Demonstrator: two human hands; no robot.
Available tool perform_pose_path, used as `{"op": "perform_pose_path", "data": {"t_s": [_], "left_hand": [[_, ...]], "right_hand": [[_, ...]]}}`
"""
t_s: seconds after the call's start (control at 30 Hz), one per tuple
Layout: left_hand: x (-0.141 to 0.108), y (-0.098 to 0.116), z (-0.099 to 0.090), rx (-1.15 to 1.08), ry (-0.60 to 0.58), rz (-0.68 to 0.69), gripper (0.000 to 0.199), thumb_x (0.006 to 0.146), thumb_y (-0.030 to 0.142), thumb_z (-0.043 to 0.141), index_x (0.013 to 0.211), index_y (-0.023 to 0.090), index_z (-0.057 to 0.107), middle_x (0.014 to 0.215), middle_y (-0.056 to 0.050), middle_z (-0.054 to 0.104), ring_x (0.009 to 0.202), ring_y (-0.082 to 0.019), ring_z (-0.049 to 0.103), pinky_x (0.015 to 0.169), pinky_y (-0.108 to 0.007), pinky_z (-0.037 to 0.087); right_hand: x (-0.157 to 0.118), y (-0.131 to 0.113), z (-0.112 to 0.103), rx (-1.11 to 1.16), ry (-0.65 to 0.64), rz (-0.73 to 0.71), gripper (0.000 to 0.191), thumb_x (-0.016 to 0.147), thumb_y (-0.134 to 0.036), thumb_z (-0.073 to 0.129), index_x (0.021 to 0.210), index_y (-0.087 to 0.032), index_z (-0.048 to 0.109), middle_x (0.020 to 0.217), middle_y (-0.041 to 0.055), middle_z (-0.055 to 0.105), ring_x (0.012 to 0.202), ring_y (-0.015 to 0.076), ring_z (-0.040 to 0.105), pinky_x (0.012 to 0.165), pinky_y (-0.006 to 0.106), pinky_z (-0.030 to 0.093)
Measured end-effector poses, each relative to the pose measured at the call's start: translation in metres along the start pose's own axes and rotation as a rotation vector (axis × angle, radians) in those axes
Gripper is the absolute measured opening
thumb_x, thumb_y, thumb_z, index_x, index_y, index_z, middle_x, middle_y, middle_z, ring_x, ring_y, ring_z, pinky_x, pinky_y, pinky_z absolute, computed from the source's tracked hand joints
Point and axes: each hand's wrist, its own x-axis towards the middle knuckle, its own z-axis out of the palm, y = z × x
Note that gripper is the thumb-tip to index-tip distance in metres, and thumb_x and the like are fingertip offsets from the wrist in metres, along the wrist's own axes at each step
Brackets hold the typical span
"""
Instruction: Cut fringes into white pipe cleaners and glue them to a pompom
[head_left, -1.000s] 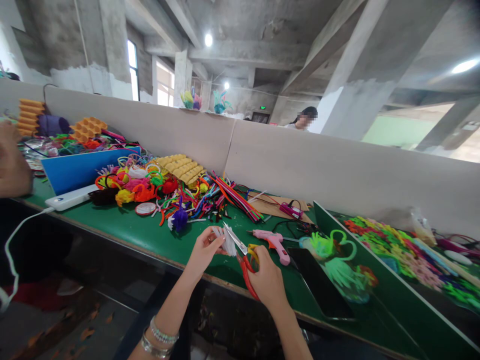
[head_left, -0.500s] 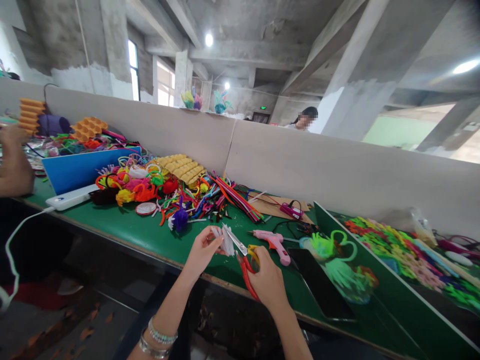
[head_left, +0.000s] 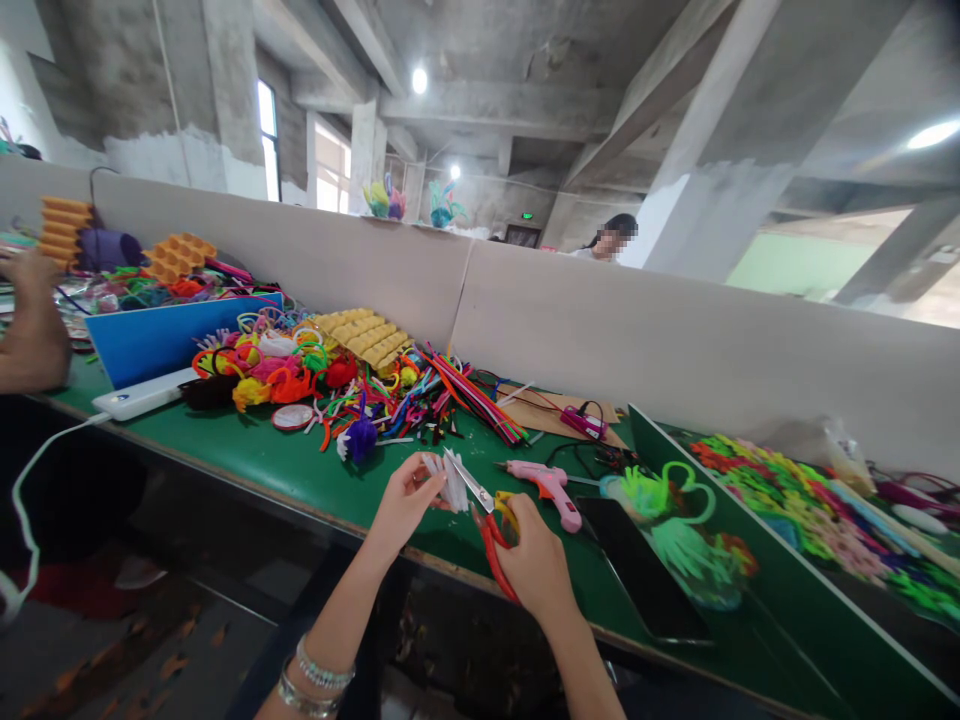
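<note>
My left hand (head_left: 409,500) pinches a small bunch of white pipe cleaners (head_left: 454,487) above the table's front edge. In my right hand (head_left: 538,555) is a pair of scissors (head_left: 487,510) with red and yellow handles. Its blades point up and left and lie at the white bunch; whether they touch it I cannot tell. A pink glue gun (head_left: 546,487) rests on the green table (head_left: 292,470) just beyond my right hand. Past my left hand sits a purple fluffy piece with a white tip (head_left: 360,438).
Colourful pipe-cleaner pieces (head_left: 277,370) are heaped at the left, beside a white power strip (head_left: 146,393) and a blue board (head_left: 172,335). To the right lie a dark phone (head_left: 641,570) and green pipe-cleaner bundles (head_left: 694,550), before a green divider (head_left: 787,580). Another person's arm (head_left: 34,325) is far left.
My hands, the scissors and the white bunch stay almost in place. The other person's hand at the far left has shifted slightly.
</note>
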Motion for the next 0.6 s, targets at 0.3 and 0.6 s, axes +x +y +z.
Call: {"op": "perform_pose_path", "data": {"t_s": [0.3, 0.6], "left_hand": [[0.0001, 0.0017, 0.0002, -0.019, 0.015, -0.013, 0.036, 0.055, 0.039, 0.072, 0.074, 0.014, 0.054, 0.064, 0.002, 0.058, 0.05, -0.009, 0.057, 0.046, -0.02, 0.051], [0.0004, -0.0022, -0.0036, -0.002, -0.031, -0.006, 0.032, 0.059, 0.036, 0.07, 0.075, 0.014, 0.054, 0.064, 0.001, 0.058, 0.05, -0.009, 0.057, 0.046, -0.02, 0.051]], "right_hand": [[-0.0006, 0.0022, 0.0014, -0.001, -0.027, -0.009, 0.022, 0.076, -0.043, 0.043, 0.081, -0.022, 0.048, 0.08, 0.0007, 0.056, 0.069, 0.0163, 0.057, 0.055, 0.025, 0.039], [0.0006, 0.0019, 0.0011, -0.005, 0.001, -0.003, 0.024, 0.075, -0.042, 0.045, 0.088, -0.022, 0.048, 0.088, 0.0029, 0.056, 0.079, 0.0185, 0.057, 0.06, 0.027, 0.041]]}}
